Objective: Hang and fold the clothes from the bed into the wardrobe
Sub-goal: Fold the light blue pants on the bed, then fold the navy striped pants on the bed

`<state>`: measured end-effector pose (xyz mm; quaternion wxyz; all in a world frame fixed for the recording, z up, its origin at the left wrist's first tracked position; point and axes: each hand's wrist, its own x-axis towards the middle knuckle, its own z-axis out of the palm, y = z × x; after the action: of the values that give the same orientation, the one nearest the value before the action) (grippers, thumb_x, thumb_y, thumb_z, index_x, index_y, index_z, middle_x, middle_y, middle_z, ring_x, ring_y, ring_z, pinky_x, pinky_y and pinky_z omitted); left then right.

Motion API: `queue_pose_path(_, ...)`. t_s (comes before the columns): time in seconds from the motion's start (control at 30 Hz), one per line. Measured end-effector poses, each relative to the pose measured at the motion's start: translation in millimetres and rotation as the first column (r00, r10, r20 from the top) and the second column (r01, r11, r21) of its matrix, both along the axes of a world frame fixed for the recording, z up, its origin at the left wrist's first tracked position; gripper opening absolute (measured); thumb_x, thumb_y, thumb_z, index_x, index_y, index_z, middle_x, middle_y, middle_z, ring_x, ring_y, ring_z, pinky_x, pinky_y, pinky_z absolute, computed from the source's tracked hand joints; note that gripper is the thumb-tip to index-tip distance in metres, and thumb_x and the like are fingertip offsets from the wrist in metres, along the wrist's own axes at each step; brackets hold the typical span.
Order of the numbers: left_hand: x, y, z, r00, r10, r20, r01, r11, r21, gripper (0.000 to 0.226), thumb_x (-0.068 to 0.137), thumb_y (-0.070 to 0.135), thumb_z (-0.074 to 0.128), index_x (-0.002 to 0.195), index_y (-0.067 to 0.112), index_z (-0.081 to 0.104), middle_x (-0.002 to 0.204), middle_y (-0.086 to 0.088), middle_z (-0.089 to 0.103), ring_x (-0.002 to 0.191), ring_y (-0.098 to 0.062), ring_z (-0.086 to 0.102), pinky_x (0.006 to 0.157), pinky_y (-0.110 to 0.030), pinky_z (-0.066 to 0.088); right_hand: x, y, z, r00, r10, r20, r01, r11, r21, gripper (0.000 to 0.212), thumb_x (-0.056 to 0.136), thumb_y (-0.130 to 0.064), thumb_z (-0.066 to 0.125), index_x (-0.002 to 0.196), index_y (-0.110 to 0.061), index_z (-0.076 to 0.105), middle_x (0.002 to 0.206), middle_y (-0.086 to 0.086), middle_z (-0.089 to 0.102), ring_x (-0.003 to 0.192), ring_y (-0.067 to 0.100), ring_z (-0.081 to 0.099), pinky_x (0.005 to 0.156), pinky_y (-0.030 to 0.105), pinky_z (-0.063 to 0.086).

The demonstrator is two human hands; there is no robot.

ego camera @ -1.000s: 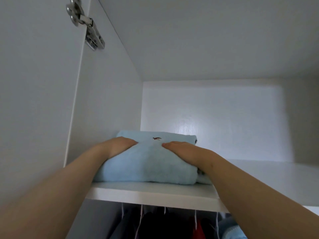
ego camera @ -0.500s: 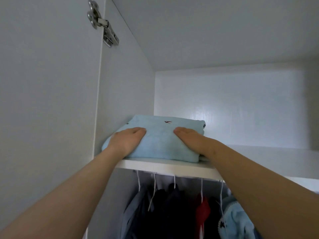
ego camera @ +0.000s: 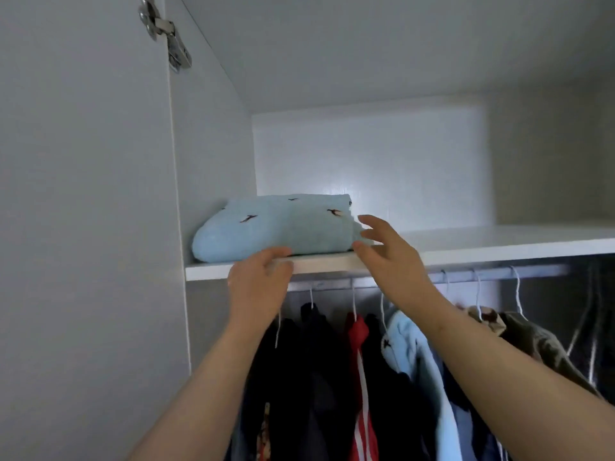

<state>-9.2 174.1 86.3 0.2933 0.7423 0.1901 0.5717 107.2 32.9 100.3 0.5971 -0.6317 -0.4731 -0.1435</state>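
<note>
A folded light-blue garment [ego camera: 283, 227] with small dark bird marks lies on the white upper shelf [ego camera: 482, 241] of the wardrobe, against its left wall. My left hand [ego camera: 258, 281] hovers in front of the shelf's front edge, fingers loosely bent, holding nothing. My right hand [ego camera: 386, 251] is spread open just right of the garment's front corner, its fingertips close to the cloth; whether they touch it I cannot tell.
Below the shelf a rail [ego camera: 499, 272] carries several hung clothes on white hangers: dark ones [ego camera: 312, 377], a red one [ego camera: 361, 377], a light-blue one [ego camera: 419, 367], an olive one [ego camera: 539, 347]. The open door [ego camera: 83, 227] with its metal hinge [ego camera: 166, 34] stands at left.
Both hands have come off the top of the folded garment and drawn back toward me over the shelf edge. The view has dropped, showing more of the hung clothes.
</note>
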Motion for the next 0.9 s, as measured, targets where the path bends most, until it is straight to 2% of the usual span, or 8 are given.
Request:
queue_pose_path(0.13,-6.7,-34.1,-22.7,0.953,-0.266,0.145,0.279,0.958,-0.073,0.026,0.086,0.012,0.058,0.086,0.038,0.060,0.091,0.019,0.062,0.088,-0.004,0.058,0.081,-0.018,0.040,-24.5,-35.5,-30.4,0.988,0.053,-0.144,-0.046,0.998,0.051,0.024,0.090,-0.023,0.055,0.097,-0.046,0.052,0.099,-0.016,0.058,0.076,-0.006,0.055,0.069,0.004,0.041)
queue_pose_path(0.23,1.3,-72.1,-39.9,0.884,-0.449,0.132,0.466,0.871,-0.154,0.032,0.086,0.008,0.058,0.080,0.039,0.062,0.082,0.016,0.063,0.068,0.007,0.056,0.067,-0.007,0.043,-33.1,-81.7,-59.0,0.960,-0.095,-0.262,0.105,0.994,0.024,0.017,0.089,-0.025,0.055,0.093,-0.041,0.056,0.095,-0.009,0.062,0.074,0.004,0.055,0.078,0.018,0.043)
queue_pose_path(0.33,10.2,-118.3,-62.0,0.785,-0.606,0.129,0.615,0.736,-0.282,0.030,0.086,0.003,0.056,0.079,0.031,0.064,0.084,0.006,0.066,0.074,-0.005,0.061,0.074,-0.017,0.046,-45.0,-133.7,-83.8,0.912,-0.221,-0.346,0.224,0.974,-0.031,0.011,0.091,-0.023,0.055,0.087,-0.031,0.061,0.083,-0.011,0.065,0.073,0.003,0.056,0.077,0.023,0.044)
queue_pose_path(0.43,14.6,-170.4,-83.9,0.656,-0.747,0.108,0.722,0.580,-0.378,0.029,0.088,0.001,0.053,0.079,0.027,0.064,0.083,0.001,0.065,0.067,-0.005,0.062,0.062,-0.009,0.045,-62.3,-189.4,-106.8,0.841,-0.317,-0.438,0.325,0.944,-0.058,0.020,0.091,-0.019,0.055,0.073,-0.026,0.062,0.070,-0.014,0.061,0.065,0.003,0.054,0.061,0.014,0.039)
queue_pose_path(0.53,14.5,-235.6,-107.6,0.490,-0.870,0.053,0.775,0.407,-0.482,0.026,0.089,0.003,0.053,0.080,0.024,0.066,0.079,-0.001,0.066,0.067,-0.007,0.064,0.062,-0.015,0.048,-82.4,-256.6,-129.2,0.752,-0.444,-0.487,0.442,0.888,-0.127,0.017,0.092,-0.021,0.054,0.078,-0.026,0.061,0.078,-0.008,0.062,0.066,0.006,0.055,0.052,0.009,0.041)
queue_pose_path(0.63,12.4,-311.6,-138.3,0.331,-0.943,-0.012,0.768,0.277,-0.578,0.024,0.090,0.005,0.053,0.081,0.023,0.067,0.079,-0.001,0.067,0.069,-0.010,0.065,0.066,-0.022,0.049,-108.4,-332.1,-154.0,0.625,-0.572,-0.531,0.555,0.804,-0.212,0.012,0.093,-0.022,0.051,0.086,-0.024,0.062,0.089,0.000,0.064,0.068,0.011,0.057,0.056,0.018,0.042)
queue_pose_path(0.8,-7.4,-433.3,-187.3,0.157,-0.977,-0.147,0.717,0.215,-0.663,0.022,0.090,0.011,0.054,0.077,0.025,0.065,0.075,0.004,0.068,0.064,-0.007,0.065,0.064,-0.025,0.045,-170.9,-442.6,-204.0,0.409,-0.644,-0.647,0.660,0.698,-0.277,0.011,0.093,-0.023,0.051,0.088,-0.023,0.062,0.090,-0.001,0.064,0.066,0.010,0.058,0.057,0.021,0.042)
queue_pose_path(0.9,-40.8,-518.2,-208.4,-0.005,-0.979,-0.206,0.688,0.146,-0.711,0.020,0.090,0.013,0.053,0.080,0.025,0.066,0.078,0.003,0.069,0.067,-0.008,0.066,0.067,-0.026,0.048,-223.9,-515.5,-231.6,0.255,-0.627,-0.736,0.741,0.616,-0.268,0.011,0.092,-0.023,0.052,0.088,-0.021,0.062,0.088,-0.001,0.064,0.066,0.013,0.057,0.061,0.023,0.042)
